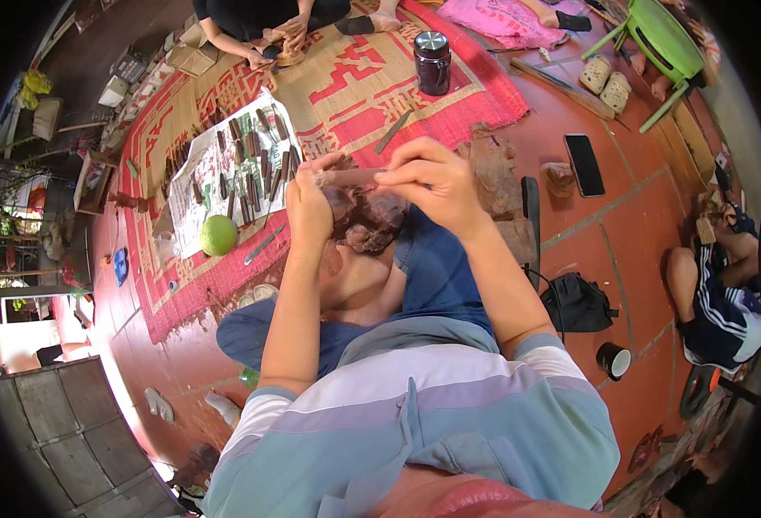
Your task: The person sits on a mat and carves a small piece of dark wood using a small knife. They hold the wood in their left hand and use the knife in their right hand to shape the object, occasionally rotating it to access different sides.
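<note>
Between my two hands is a short brown stick (348, 178), held about level above my lap. My left hand (310, 197) is closed round its left end. At the other end, my right hand (431, 180) pinches it between thumb and fingers. Dark brown clay-like lumps (370, 217) sit just below the stick, by my crossed legs. Several dark brown sticks (251, 145) lie in loose rows on a printed white sheet (192, 207) to the left. A round green fruit (218, 235) rests at that sheet's near edge, with a thin knife (264, 245) beside it.
A red and straw-coloured mat (355, 78) spreads ahead, bearing a dark jar (432, 65) and another blade (393, 131). Someone's hands (287, 39) work at the far side. On the tiles at right are a phone (584, 165), black bag (577, 304), cup (614, 360) and green chair (665, 43).
</note>
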Tool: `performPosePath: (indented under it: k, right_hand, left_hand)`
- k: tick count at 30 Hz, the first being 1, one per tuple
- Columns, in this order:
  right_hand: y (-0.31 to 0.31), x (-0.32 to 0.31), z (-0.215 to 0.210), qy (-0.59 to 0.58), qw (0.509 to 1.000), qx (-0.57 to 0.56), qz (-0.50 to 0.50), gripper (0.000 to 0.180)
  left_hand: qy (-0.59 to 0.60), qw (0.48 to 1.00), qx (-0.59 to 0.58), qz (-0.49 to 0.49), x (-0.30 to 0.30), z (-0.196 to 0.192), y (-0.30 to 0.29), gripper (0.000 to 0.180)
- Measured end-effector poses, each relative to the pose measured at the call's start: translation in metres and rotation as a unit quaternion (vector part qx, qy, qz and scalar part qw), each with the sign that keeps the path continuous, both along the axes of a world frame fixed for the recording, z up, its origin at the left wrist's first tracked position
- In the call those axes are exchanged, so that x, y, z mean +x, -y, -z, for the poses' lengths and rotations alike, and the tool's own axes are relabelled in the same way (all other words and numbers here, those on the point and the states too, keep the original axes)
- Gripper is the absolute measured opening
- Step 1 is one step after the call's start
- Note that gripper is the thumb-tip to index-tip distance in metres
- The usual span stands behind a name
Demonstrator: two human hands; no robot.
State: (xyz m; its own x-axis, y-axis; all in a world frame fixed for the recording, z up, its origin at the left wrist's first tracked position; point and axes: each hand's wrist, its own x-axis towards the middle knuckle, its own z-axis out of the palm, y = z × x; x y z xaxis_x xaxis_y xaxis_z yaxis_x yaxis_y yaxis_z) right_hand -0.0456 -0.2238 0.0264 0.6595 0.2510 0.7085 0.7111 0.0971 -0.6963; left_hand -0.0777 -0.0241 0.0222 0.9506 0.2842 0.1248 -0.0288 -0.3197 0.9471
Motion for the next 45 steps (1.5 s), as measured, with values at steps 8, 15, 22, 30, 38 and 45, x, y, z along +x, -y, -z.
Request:
performPosePath:
  k: [8, 15, 22, 30, 38, 45]
  right_hand:
    - [0.017, 0.007, 0.049, -0.200, 0.965, 0.161, 0.058, 0.014]
    - [-0.005, 0.012, 0.084, -0.183, 0.980, 0.067, -0.039, 0.014]
    - [-0.020, 0.007, 0.012, -0.205, 0.967, 0.145, -0.049, 0.014]
    - [0.006, 0.005, 0.096, -0.322, 0.938, 0.126, -0.012, 0.013]
    - [-0.029, 0.007, 0.083, -0.306, 0.934, 0.151, -0.107, 0.010]
    - [0.035, -0.023, 0.166, -0.505, 0.858, 0.089, -0.032, 0.012]
  left_hand:
    - [0.007, 0.997, -0.072, 0.003, 0.006, 0.004, -0.001, 0.054]
    - [0.000, 0.998, -0.050, 0.032, 0.005, -0.003, 0.000, 0.055]
    - [-0.006, 0.999, -0.035, 0.009, 0.002, -0.004, 0.002, 0.053]
    - [0.006, 0.997, -0.073, 0.026, 0.007, -0.001, 0.002, 0.053]
    - [0.004, 0.998, -0.060, 0.003, 0.005, 0.007, -0.005, 0.054]
    - [0.073, 0.994, -0.082, 0.021, -0.005, 0.011, 0.004, 0.053]
